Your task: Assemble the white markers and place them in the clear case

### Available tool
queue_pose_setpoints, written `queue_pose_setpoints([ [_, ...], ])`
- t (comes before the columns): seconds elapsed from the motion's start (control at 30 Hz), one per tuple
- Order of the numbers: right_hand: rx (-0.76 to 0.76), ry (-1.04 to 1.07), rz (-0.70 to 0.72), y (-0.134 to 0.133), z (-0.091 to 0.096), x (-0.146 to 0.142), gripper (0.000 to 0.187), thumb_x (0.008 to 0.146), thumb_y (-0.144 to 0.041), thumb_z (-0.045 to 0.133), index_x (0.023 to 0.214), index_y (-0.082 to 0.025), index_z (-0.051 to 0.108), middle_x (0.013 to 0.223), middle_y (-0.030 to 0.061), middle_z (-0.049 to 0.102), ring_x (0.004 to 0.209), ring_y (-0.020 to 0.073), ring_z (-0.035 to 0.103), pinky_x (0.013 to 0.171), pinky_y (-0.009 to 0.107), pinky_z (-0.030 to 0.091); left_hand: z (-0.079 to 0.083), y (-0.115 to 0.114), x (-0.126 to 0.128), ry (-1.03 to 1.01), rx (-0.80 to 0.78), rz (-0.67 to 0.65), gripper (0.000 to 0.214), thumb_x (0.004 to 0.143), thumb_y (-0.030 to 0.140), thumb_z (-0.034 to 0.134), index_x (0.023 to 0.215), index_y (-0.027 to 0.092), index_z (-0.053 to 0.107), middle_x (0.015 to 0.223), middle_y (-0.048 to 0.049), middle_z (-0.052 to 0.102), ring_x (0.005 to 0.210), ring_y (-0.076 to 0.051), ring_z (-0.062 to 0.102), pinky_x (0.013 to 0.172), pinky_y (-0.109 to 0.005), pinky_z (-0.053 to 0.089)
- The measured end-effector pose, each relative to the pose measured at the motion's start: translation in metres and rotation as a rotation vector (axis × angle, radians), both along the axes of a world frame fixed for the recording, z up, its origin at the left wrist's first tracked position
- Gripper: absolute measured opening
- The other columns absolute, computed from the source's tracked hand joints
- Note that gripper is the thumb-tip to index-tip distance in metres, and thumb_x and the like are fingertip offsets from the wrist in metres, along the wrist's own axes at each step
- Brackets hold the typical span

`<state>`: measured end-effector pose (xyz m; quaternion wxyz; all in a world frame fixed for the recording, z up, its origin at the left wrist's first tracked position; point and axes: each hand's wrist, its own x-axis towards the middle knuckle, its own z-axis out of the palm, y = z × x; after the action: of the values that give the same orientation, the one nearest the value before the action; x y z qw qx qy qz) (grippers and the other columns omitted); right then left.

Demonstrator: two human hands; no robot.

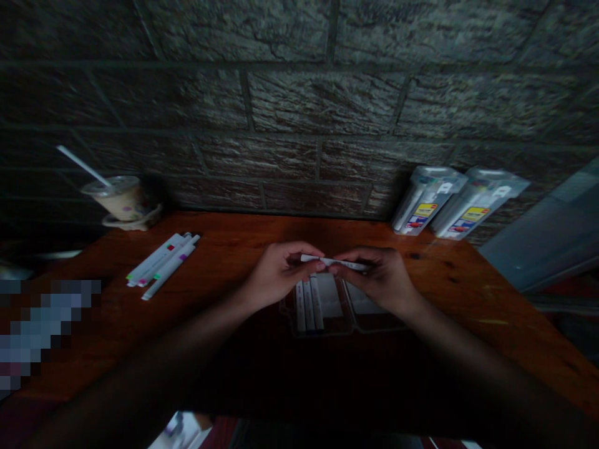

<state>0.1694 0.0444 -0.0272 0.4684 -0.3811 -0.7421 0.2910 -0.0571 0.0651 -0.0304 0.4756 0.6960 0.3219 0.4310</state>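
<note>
Both hands pinch one white marker pen (344, 262), held level above an opened clear plastic case (352, 305). My left hand (285, 274) grips the marker's left end between thumb and fingers. On its other end, my right hand (384, 274) is closed the same way. Below my left hand, several white markers (307, 305) lie side by side in the left half of the case. The right half is partly hidden by my right hand and wrist. Off to the left, a small pile of white markers (163, 262) with coloured marks lies on the table.
A lidded plastic cup (122, 198) with a straw sits in a holder at the table's back left. Two clear marker cases (416, 202) stand upright at the back right. A dark brick wall (290, 149) rises behind the wooden table (234, 234).
</note>
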Motion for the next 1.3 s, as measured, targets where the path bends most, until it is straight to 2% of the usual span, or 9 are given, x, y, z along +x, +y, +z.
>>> queue_pose_setpoints([
  [0.13, 0.001, 0.025, -0.034, 0.001, 0.003, 0.0, 0.011, 0.086, -0.033, 0.083, 0.095, -0.027, 0.083, 0.089, 0.0021, 0.084, 0.079, 0.021, 0.079, 0.076, 0.034, 0.064, 0.004, 0.002, -0.001, -0.052, -0.006, 0.041, 0.019, 0.084, 0.029, 0.08, 0.099, 0.017, 0.078, 0.09, -0.0063, 0.079, 0.064, -0.012, 0.067, 0.058, -0.023, 0.055],
  [0.33, -0.009, 0.148, -0.073, 0.003, 0.006, -0.003, 0.01, 0.083, -0.029, 0.085, 0.093, -0.027, 0.084, 0.086, 0.0022, 0.084, 0.07, 0.019, 0.076, 0.065, 0.032, 0.062, 0.008, 0.007, -0.004, -0.117, -0.039, 0.09, 0.02, 0.083, 0.028, 0.082, 0.099, 0.016, 0.076, 0.08, -0.0021, 0.074, 0.054, -0.009, 0.062, 0.051, -0.02, 0.05],
  [0.47, -0.044, 0.178, -0.091, 0.002, 0.011, -0.002, 0.011, 0.081, -0.026, 0.085, 0.093, -0.026, 0.084, 0.071, 0.0, 0.078, 0.052, 0.0127, 0.063, 0.049, 0.026, 0.051, 0.006, 0.01, -0.006, -0.129, -0.061, 0.132, 0.024, 0.085, 0.031, 0.081, 0.103, 0.016, 0.075, 0.076, -0.0012, 0.072, 0.053, -0.009, 0.06, 0.048, -0.021, 0.046],
  [0.57, -0.08, 0.204, -0.102, 0.002, 0.013, 0.0, 0.014, 0.083, -0.03, 0.084, 0.097, -0.025, 0.085, 0.067, 0.0, 0.076, 0.046, 0.0104, 0.056, 0.043, 0.025, 0.044, 0.005, 0.012, -0.006, -0.175, -0.077, 0.161, 0.023, 0.086, 0.032, 0.08, 0.102, 0.017, 0.074, 0.073, 0.0007, 0.069, 0.053, -0.008, 0.058, 0.051, -0.021, 0.048],
  [0.77, -0.153, 0.263, -0.099, 0.002, 0.013, 0.002, 0.021, 0.084, -0.038, 0.084, 0.101, -0.026, 0.085, 0.075, 0.0025, 0.08, 0.046, 0.0113, 0.058, 0.041, 0.027, 0.046, 0.004, 0.016, -0.006, -0.26, -0.134, 0.17, 0.023, 0.083, 0.03, 0.083, 0.101, 0.018, 0.075, 0.072, 0.0019, 0.066, 0.054, -0.008, 0.055, 0.053, -0.021, 0.048],
  [0.97, -0.194, 0.29, -0.07, 0.0, 0.016, 0.0, 0.023, 0.087, -0.04, 0.081, 0.106, -0.027, 0.084, 0.087, 0.0039, 0.084, 0.05, 0.0126, 0.062, 0.046, 0.029, 0.053, 0.002, 0.017, -0.007, -0.299, -0.175, 0.165, 0.024, 0.082, 0.03, 0.084, 0.101, 0.018, 0.076, 0.078, 0.0002, 0.069, 0.054, -0.007, 0.055, 0.053, -0.021, 0.048],
  [1.13, -0.22, 0.329, -0.02, 0.002, 0.016, 0.001, 0.023, 0.09, -0.041, 0.079, 0.106, -0.026, 0.084, 0.089, 0.005, 0.084, 0.051, 0.0128, 0.063, 0.045, 0.028, 0.052, 0.002, 0.017, -0.007, -0.333, -0.209, 0.158, 0.023, 0.081, 0.028, 0.084, 0.101, 0.017, 0.077, 0.082, -0.0014, 0.072, 0.054, -0.006, 0.056, 0.051, -0.02, 0.048],
  [1.3, -0.248, 0.361, -0.015, 0.003, 0.016, 0.003, 0.023, 0.091, -0.043, 0.077, 0.093, -0.022, 0.084, 0.089, 0.0078, 0.083, 0.052, 0.0135, 0.064, 0.046, 0.028, 0.051, 0.005, 0.016, -0.008, -0.362, -0.243, 0.133, 0.022, 0.086, 0.03, 0.08, 0.105, 0.017, 0.078, 0.087, -0.0044, 0.075, 0.055, -0.007, 0.057, 0.052, -0.02, 0.049],
])
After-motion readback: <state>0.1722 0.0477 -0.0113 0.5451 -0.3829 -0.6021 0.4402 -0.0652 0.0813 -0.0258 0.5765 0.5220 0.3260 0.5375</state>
